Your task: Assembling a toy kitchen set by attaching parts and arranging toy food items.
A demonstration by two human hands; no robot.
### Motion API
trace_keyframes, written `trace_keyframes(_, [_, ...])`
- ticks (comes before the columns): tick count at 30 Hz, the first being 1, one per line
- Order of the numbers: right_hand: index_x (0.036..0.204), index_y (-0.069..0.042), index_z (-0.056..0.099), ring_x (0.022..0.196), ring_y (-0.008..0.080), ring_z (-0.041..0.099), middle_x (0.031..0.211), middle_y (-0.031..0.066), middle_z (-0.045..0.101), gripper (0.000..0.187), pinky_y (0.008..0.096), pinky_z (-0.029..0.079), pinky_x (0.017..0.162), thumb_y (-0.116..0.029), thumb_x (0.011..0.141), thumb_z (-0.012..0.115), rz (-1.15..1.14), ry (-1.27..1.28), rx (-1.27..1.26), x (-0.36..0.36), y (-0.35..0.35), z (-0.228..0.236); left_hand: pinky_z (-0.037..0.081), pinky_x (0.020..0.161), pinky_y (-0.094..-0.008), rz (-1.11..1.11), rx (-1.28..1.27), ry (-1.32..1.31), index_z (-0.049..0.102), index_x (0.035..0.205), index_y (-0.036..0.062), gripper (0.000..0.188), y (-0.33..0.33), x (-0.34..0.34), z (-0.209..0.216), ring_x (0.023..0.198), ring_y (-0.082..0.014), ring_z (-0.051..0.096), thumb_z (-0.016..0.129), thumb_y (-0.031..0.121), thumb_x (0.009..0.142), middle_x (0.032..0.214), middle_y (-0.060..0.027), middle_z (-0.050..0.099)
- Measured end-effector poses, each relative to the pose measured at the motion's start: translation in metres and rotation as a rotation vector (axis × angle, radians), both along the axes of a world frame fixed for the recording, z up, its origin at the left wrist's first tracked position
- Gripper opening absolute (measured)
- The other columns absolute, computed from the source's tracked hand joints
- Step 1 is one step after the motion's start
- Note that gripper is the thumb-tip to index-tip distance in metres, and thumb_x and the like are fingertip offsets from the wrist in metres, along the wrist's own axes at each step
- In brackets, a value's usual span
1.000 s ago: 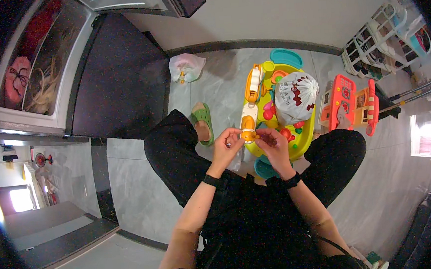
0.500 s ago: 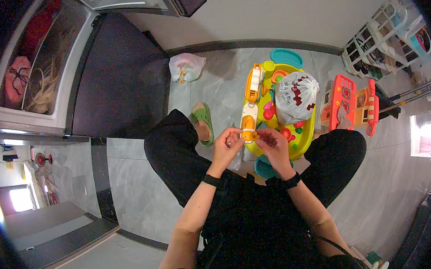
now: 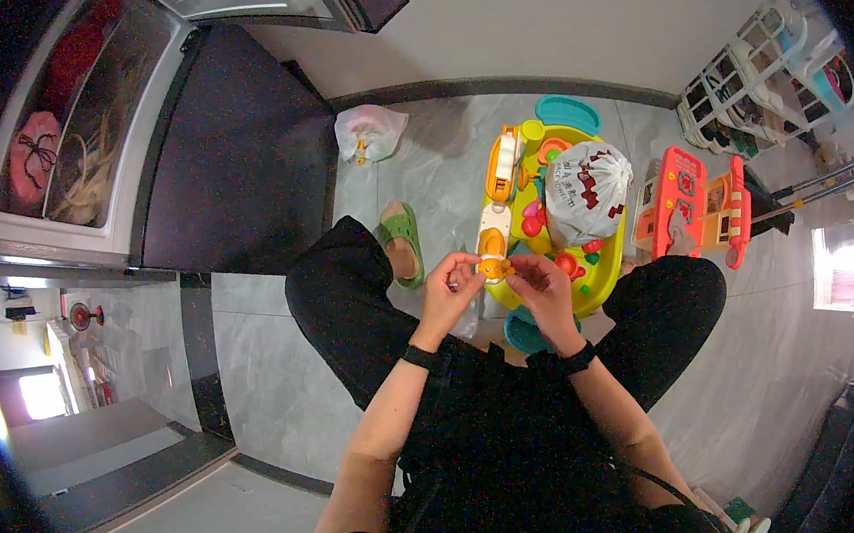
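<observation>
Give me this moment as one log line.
left hand: pinching orange toy | right hand: fingers touching it | yellow tub: toys inside, white bag on top

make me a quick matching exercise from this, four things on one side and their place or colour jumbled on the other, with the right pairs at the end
Things:
1. slipper
2. drawstring bag
3. small toy
4. toy case

Place or colour:
A. red, right of the yellow-green tray
B. at the fingertips of the left hand and the right hand
C. green
D. white with dark red marks, on the tray

Right pairs: 1-C, 2-D, 3-B, 4-A
</observation>
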State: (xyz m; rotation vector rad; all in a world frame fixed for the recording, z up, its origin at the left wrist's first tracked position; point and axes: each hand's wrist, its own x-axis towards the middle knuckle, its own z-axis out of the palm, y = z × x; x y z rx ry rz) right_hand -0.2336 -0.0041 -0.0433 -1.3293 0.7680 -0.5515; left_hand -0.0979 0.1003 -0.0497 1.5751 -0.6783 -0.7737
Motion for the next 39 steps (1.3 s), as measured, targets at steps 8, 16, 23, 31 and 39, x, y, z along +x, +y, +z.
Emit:
trace_keyframes(8, [0.099,0.002,0.06,0.077,0.0091,0.059,0.089,0.0048,0.064,0.022,0.0221,0.048,0.071,-0.004,0.079,0.065,0.0,0.021,-0.028,0.0,0.0,0.0,0.031,0.054,-0.0138,0.0,-0.003,0.019,0.059,0.097,0.0036,0.023,0.0,0.0,0.001,0.057,0.0008,0.036,0.065,0.002,0.075,0.068,0.0077,0.043])
trace_keyframes(16, [0.098,0.001,0.059,0.079,0.0096,0.058,0.088,0.0036,0.061,0.019,0.0216,0.046,0.072,-0.003,0.08,0.063,-0.1,-0.068,-0.014,0.001,0.002,0.0,0.03,0.053,-0.0138,0.0,-0.006,0.021,0.058,0.096,0.0035,0.021,0.0,-0.001,0.002,0.057,0.0008,0.034,0.065,0.002,0.076,0.067,0.0085,0.042])
trace_keyframes(23, [0.097,0.001,0.058,0.075,0.0082,0.056,0.088,0.0032,0.06,0.019,0.0207,0.046,0.069,-0.002,0.079,0.064,-0.099,-0.126,0.0,0.0,0.001,-0.001,0.031,0.054,-0.0139,0.002,-0.015,0.015,0.059,0.096,0.0039,0.022,-0.001,-0.001,-0.002,0.057,0.0007,0.035,0.065,0.001,0.075,0.068,0.0082,0.042])
trace_keyframes(31, [0.096,-0.001,0.059,0.073,0.009,0.058,0.084,0.0028,0.062,0.02,0.0222,0.047,0.068,-0.004,0.077,0.066,-0.062,0.022,-0.135,0.0,0.0,0.002,0.031,0.054,-0.0141,0.005,-0.02,0.006,0.059,0.097,0.0042,0.023,-0.001,-0.001,0.0,0.057,0.0007,0.036,0.065,0.001,0.075,0.069,0.0077,0.043])
trace_keyframes(39, [0.094,-0.001,0.061,0.075,0.0143,0.062,0.087,0.0078,0.064,0.02,0.0258,0.049,0.069,-0.004,0.075,0.067,-0.006,0.082,-0.308,0.009,0.0,0.0,0.031,0.053,-0.0145,-0.007,-0.001,0.013,0.058,0.097,0.0046,0.022,-0.002,-0.001,0.005,0.057,0.0007,0.035,0.065,0.002,0.075,0.068,0.0078,0.043])
